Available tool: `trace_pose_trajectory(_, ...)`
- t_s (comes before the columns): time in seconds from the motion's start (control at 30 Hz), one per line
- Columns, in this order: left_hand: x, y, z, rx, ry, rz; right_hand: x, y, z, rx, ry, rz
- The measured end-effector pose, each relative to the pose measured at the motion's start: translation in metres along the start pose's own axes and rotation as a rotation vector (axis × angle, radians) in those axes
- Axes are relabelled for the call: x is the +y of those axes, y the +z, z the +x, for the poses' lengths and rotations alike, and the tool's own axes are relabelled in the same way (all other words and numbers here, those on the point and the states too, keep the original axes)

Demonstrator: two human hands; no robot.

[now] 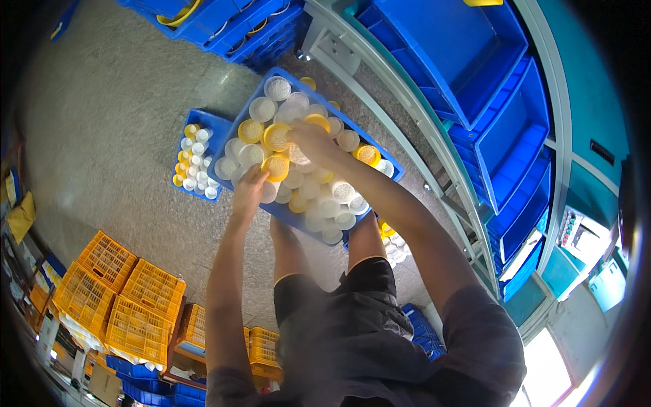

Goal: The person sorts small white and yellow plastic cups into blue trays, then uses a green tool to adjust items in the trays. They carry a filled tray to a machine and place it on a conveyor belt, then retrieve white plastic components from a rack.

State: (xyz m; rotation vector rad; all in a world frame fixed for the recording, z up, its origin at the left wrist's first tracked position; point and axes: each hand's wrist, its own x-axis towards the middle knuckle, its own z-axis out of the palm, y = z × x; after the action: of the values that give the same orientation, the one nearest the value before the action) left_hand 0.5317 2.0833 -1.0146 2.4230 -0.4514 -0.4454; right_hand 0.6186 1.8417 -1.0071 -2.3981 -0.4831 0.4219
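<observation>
A blue tray (290, 218) in front of my legs is heaped with small round cups, some translucent white (263, 109), others yellow (251, 131). My left hand (249, 195) pinches the edge of a yellow cup (275, 167) at the tray's left side. Over the middle of the heap, my right hand (313, 144) has its fingers closed at the rim of another yellow cup (276, 138). The right fingertips are partly hidden behind the hand.
A smaller blue bin (218, 122) of white and yellow cups sits on the floor to the left. Blue bins (444, 54) fill a grey-framed rack at right. More blue bins (227, 30) stand ahead. Orange crates (139, 325) are stacked at lower left.
</observation>
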Motion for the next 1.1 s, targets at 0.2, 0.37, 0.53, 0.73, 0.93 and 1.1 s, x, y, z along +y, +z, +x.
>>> trace_pose_trajectory(0.2,-0.028,0.014,-0.013,-0.156,0.026,0.155,0.022,0.047,0.012,-0.120,0.071,-0.065)
trace_pose_trajectory(0.37,-0.015,0.013,-0.027,-0.283,-0.074,0.172,-0.009,0.058,0.012,-0.274,-0.145,-0.328)
trace_pose_trajectory(0.53,0.007,0.011,-0.032,-0.187,-0.091,0.184,-0.012,0.020,0.000,-0.155,-0.097,-0.206)
trace_pose_trajectory(0.73,0.008,0.040,-0.058,0.704,-0.765,-0.149,0.064,-0.013,-0.053,0.177,0.372,-0.295)
trace_pose_trajectory(0.93,0.020,0.113,-0.086,0.319,-1.225,-1.293,0.119,-0.004,-0.073,-0.080,0.570,-0.220)
trace_pose_trajectory(1.1,0.022,0.148,-0.091,0.285,-1.136,-0.675,0.112,-0.019,-0.074,-0.109,0.522,-0.229)
